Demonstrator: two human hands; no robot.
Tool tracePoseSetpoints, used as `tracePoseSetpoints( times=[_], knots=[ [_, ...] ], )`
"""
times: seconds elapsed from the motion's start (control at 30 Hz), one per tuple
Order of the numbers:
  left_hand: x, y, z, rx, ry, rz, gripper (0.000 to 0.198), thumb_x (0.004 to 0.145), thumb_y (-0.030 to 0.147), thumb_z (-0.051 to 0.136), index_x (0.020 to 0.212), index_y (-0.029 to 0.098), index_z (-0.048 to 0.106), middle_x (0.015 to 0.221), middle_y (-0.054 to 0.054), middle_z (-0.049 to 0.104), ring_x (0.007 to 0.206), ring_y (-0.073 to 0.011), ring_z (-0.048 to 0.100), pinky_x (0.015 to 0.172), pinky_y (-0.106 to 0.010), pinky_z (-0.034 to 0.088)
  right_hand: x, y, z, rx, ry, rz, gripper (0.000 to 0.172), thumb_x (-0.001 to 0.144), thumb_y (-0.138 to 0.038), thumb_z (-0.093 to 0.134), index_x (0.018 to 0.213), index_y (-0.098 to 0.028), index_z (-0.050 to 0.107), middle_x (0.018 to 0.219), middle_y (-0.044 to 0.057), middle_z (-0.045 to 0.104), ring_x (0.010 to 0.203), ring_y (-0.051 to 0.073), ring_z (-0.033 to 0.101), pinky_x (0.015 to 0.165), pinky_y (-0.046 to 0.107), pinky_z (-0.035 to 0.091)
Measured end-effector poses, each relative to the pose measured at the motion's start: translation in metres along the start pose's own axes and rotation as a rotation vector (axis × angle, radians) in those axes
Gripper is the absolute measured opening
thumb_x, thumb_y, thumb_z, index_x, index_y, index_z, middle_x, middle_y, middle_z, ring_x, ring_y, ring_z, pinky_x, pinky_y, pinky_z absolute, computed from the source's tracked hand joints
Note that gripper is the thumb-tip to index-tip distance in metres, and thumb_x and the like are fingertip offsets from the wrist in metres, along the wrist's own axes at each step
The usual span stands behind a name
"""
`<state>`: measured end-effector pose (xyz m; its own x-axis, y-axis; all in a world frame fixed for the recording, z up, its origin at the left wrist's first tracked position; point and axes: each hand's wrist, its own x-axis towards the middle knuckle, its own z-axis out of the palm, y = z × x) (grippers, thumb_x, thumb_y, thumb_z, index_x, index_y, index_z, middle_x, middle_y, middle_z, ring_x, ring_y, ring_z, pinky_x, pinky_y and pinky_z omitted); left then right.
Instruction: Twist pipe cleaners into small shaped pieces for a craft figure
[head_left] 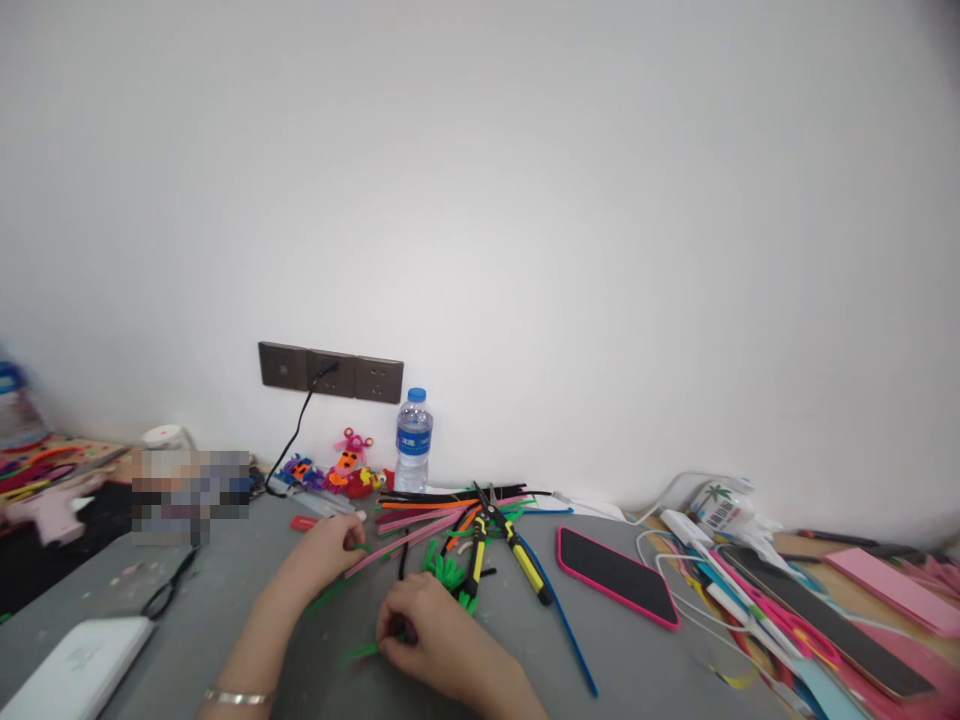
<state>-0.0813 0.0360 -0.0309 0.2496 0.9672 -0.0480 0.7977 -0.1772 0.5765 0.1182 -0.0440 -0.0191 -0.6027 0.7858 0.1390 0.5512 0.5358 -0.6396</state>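
My left hand (334,550), a metal bracelet on its wrist, is curled closed with a bit of green pipe cleaner at its fingertips. A green pipe cleaner strip (327,596) slants below that hand. Closer to me, my right hand (420,628) pinches another green piece (361,654), its end sticking out to the left. Bundled green loops (445,568) lie just beyond the right hand. Behind them are loose pink pipe cleaners (420,531) and orange and black ones. Yellow-and-black handled pliers (529,569) lie spread to the right; their jaws point at the wall.
A water bottle (414,442) stands by the wall near small colourful figures (347,462). On the right are a pink-edged phone (618,577), white cables and craft supplies. A white power bank (79,665) sits front left. One black cord (298,430) hangs from the wall sockets (331,373).
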Motion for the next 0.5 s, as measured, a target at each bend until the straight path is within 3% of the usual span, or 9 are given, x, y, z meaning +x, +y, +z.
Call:
tracePoseSetpoints(
  times=[0.1, 0.2, 0.33, 0.5],
  knots=[
    [0.002, 0.001, 0.000, 0.011, 0.010, 0.017, 0.011, 0.065, 0.011, 0.053, 0.069, 0.018, 0.062, 0.069, -0.002, 0.064, 0.073, -0.0209, 0.060, 0.061, -0.025, 0.036, 0.000, 0.000, 0.001, -0.001, -0.001, 0.000, 0.010, 0.076, -0.013, 0.061, 0.080, -0.020, 0.067, 0.080, 0.000, 0.067, 0.080, 0.016, 0.057, 0.079, 0.024, 0.037],
    [0.006, 0.001, -0.002, -0.027, 0.093, 0.042, 0.007, 0.068, 0.016, 0.056, 0.072, 0.018, 0.062, 0.075, -0.003, 0.067, 0.075, -0.0213, 0.060, 0.065, -0.027, 0.038, 0.000, 0.001, 0.000, 0.000, -0.007, 0.003, 0.010, 0.076, -0.012, 0.062, 0.080, -0.020, 0.067, 0.080, -0.001, 0.067, 0.081, 0.016, 0.057, 0.080, 0.024, 0.037],
    [0.006, 0.011, -0.006, -0.282, 0.200, 0.112, 0.015, 0.075, 0.031, 0.057, 0.075, 0.017, 0.060, 0.071, -0.003, 0.066, 0.069, -0.0204, 0.060, 0.062, -0.027, 0.042, 0.001, 0.001, 0.001, 0.010, 0.004, -0.006, 0.011, 0.075, -0.010, 0.062, 0.079, -0.020, 0.067, 0.080, -0.001, 0.065, 0.081, 0.015, 0.056, 0.079, 0.023, 0.037],
    [-0.004, 0.045, -0.007, -0.628, 0.112, 0.179, 0.027, 0.073, 0.043, 0.062, 0.077, 0.017, 0.059, 0.074, -0.004, 0.068, 0.073, -0.0210, 0.062, 0.066, -0.028, 0.047, 0.002, 0.001, 0.003, 0.001, 0.029, -0.010, 0.011, 0.076, -0.010, 0.063, 0.077, -0.020, 0.066, 0.086, 0.000, 0.062, 0.092, 0.017, 0.054, 0.086, 0.025, 0.036]
  ],
)
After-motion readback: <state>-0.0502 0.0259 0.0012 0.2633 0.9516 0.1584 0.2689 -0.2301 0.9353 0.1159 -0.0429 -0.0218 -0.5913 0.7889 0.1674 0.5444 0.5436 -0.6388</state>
